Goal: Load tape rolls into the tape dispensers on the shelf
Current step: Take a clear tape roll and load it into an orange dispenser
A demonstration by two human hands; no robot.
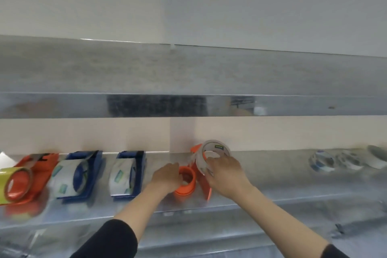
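Observation:
On the metal shelf [282,190], at its middle, stands an orange tape dispenser [206,182]. My left hand [167,178] grips its orange hub [186,182], which sticks out toward me. My right hand [225,174] holds a clear tape roll [211,153] tilted above and just right of the hub, fingers hooked through its core. To the left stand two blue dispensers [83,176] [132,174] with clear rolls in them, and an orange dispenser [31,178] carrying a yellowish roll.
Three loose tape rolls [322,161] [348,160] [378,157] lie at the shelf's far right. A second metal shelf [188,81] hangs overhead. A white wall closes the back. A lower shelf level shows blurred below.

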